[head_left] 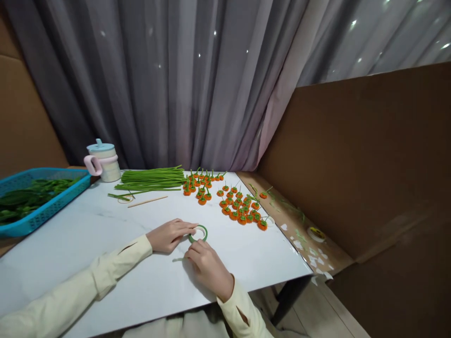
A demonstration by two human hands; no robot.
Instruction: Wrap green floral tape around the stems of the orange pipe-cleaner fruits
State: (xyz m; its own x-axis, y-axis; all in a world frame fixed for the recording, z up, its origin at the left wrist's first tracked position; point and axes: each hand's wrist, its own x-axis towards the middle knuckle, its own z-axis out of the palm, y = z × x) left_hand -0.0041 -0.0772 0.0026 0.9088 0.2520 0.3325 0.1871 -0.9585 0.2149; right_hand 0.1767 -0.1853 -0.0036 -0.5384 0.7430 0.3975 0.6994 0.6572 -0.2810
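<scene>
A small roll of green tape (pixel 206 233) is on the white table near its front. My left hand (pixel 171 236) grips the roll's left edge, with its fingertips reaching the rim. My right hand (pixel 209 268) is at the near side of the roll, fingers curled and pressed together. A short green strip of tape (pixel 179 259) sticks out to the left from beneath the right fingers. Past my hands lie orange persimmon-like pieces (pixel 235 205) with green tops and thin stems. A bundle of green stems (pixel 153 178) lies behind, with a thin wooden stick (pixel 148 202) before it.
At the left stands a blue basket (pixel 45 217) of green leaves. A lidded cup (pixel 110 166) with a pink handle is at the back. On the brown ledge at right are scraps and a yellow-centred tape roll (pixel 316 234). Cardboard walls (pixel 369 164) and a grey curtain (pixel 176 84) surround the table.
</scene>
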